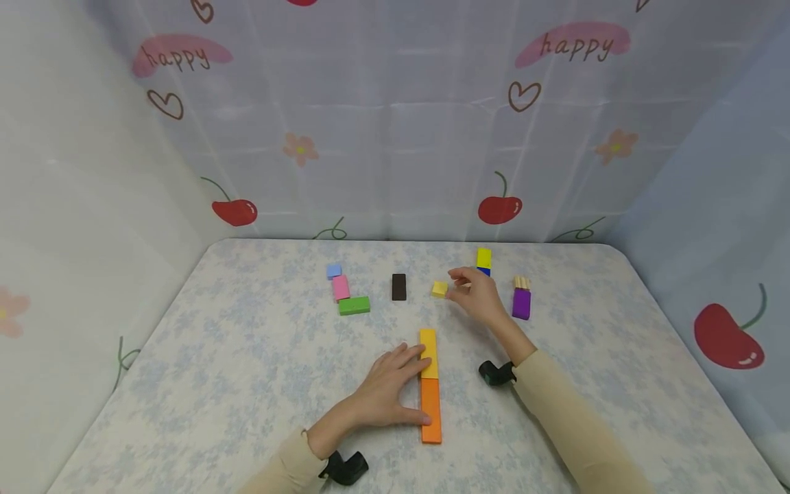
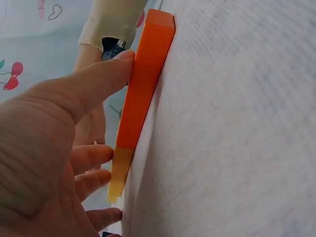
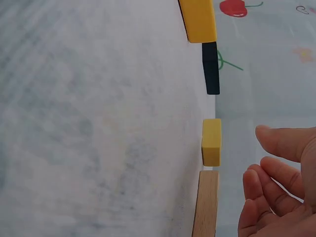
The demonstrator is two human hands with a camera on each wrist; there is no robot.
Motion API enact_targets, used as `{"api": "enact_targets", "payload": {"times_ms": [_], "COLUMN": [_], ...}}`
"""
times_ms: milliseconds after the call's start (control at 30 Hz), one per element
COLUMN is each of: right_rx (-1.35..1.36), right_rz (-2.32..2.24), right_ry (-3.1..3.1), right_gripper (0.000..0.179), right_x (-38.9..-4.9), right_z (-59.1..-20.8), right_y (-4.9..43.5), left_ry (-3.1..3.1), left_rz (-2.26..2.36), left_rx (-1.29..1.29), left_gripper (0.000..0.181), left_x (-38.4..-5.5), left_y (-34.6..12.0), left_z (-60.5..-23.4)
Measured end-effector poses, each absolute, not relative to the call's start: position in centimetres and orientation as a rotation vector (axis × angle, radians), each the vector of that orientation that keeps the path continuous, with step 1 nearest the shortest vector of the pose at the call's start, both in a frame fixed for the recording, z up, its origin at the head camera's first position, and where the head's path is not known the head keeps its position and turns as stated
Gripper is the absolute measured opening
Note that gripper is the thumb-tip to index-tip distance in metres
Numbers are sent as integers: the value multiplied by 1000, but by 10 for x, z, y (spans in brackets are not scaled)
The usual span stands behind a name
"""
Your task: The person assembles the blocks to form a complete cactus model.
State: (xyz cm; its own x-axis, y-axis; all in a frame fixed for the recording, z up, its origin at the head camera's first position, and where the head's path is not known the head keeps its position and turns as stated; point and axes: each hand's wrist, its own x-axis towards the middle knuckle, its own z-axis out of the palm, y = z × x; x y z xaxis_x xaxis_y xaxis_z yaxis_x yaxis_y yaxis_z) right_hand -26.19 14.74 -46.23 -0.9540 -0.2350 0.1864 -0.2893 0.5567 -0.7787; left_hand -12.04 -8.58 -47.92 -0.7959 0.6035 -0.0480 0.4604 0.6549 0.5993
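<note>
On the cloth, an orange block (image 1: 431,412) and a yellow-orange block (image 1: 428,353) lie end to end in a line. My left hand (image 1: 389,391) spreads over their left side, its thumb touching the orange block and its fingertips at the yellow-orange one. Farther out, my right hand (image 1: 478,295) hovers beside a small yellow block (image 1: 439,289). Nothing shows between the right thumb and fingers, which are apart from that block in the right wrist view. A plain wooden block (image 3: 205,205) appears there just below the small yellow block (image 3: 212,142).
A black block (image 1: 399,287) lies left of the small yellow one. Blue (image 1: 334,272), pink (image 1: 341,288) and green (image 1: 354,306) blocks cluster farther left. To the right are a bright yellow block (image 1: 484,258), partly hidden blue beneath it, and a purple block (image 1: 521,304) by pale wooden pieces (image 1: 522,282).
</note>
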Motion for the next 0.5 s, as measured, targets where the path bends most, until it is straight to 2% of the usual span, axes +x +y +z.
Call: {"api": "enact_targets", "payload": {"times_ms": [500], "right_rx": [437], "right_rz": [1260], "right_ry": [-2809], "right_gripper": [40], "right_x": [-280], "right_z": [-467], "right_y": [139], "left_ry": [2621], "left_rz": [861], "left_rx": [865], "left_gripper": [88], "left_x": [-121], "left_y": [-86], "left_z": [-480]}}
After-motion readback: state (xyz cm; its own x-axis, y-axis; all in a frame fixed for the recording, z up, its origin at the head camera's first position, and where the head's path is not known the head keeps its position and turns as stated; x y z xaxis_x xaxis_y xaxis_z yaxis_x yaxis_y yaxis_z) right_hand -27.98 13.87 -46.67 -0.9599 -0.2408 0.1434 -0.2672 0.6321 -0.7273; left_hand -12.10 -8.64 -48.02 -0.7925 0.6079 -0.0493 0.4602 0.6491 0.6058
